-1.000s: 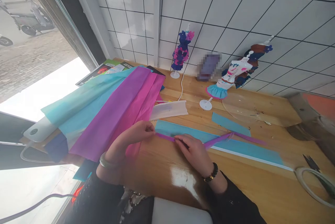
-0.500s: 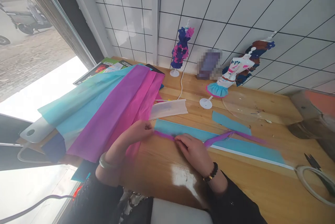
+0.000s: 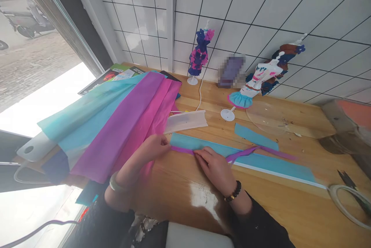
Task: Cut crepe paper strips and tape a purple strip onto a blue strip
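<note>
A narrow purple strip (image 3: 182, 150) runs between my hands along the near edge of a long blue strip (image 3: 281, 165). My left hand (image 3: 156, 147) pinches its left end, near the left end of the blue strip. Farther right, my right hand (image 3: 213, 165) has its fingers closed on the purple strip, thumb and fingertips together. Past that hand the purple strip twists over the blue one, and its loose end trails right. A white edge shows along the near side of the blue strip. A shorter blue piece (image 3: 256, 136) lies behind it.
Purple, pink and light blue sheets (image 3: 124, 124) fan out at left. A white strip (image 3: 187, 120) lies behind my hands. Decorated small dress forms (image 3: 198, 56) stand near the tiled wall. Scissors (image 3: 355, 190) and a white cable (image 3: 342, 209) are at right.
The purple strip between my hands looks slightly straighter and flatter. Both hands keep their hold in nearly the same place; the view has shifted a little.
</note>
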### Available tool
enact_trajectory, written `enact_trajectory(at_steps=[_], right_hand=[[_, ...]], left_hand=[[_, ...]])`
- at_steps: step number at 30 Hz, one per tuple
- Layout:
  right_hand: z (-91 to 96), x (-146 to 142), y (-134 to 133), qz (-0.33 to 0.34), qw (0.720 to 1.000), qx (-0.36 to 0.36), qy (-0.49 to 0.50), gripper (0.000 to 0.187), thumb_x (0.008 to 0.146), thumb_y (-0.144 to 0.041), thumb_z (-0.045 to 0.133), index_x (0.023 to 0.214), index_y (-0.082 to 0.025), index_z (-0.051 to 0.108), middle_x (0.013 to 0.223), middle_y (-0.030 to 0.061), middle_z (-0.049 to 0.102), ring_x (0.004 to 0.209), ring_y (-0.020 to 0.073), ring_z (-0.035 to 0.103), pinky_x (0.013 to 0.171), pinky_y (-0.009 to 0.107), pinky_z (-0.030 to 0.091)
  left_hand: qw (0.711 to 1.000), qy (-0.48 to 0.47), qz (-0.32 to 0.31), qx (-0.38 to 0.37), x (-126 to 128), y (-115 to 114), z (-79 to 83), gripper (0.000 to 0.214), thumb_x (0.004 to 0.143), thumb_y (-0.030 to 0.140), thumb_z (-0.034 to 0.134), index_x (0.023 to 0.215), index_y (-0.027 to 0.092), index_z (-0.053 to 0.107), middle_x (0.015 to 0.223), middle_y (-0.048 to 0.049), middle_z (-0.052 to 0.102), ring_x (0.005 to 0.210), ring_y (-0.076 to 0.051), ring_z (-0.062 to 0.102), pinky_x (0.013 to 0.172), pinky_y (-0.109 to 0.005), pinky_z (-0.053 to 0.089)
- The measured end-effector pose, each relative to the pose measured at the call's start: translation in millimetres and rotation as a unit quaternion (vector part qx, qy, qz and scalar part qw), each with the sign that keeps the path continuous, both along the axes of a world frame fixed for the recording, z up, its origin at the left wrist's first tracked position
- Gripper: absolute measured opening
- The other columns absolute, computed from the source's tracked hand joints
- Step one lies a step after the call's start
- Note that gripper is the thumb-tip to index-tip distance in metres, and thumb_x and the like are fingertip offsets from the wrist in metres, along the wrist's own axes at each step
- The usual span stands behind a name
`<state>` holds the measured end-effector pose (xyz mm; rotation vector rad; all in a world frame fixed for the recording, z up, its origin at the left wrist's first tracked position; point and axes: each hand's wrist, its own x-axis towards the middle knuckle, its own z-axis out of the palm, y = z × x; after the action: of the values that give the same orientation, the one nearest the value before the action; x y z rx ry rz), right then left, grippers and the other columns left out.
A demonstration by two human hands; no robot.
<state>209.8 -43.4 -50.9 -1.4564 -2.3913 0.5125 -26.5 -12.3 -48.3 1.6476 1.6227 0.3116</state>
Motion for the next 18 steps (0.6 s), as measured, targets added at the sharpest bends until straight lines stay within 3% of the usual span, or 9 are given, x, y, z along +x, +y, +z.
enact_trajectory(at_steps=[18], right_hand=[[-2.4,1.2,2.1,0.0,1.0,0.019,0.018,0.027,0.09,-0.025,0.036,0.096,-0.021,0.062,0.08,0.0042,0.057,0.073,0.0142,0.057,0.067,0.026,0.046]], left_hand=[[1.0,0.026,0.014,-0.003,4.6,-1.2,3.5,0.016,0.065,0.032,0.047,0.057,0.017,0.047,0.052,0.0038,0.046,0.048,-0.009,0.038,0.044,-0.023,0.022]])
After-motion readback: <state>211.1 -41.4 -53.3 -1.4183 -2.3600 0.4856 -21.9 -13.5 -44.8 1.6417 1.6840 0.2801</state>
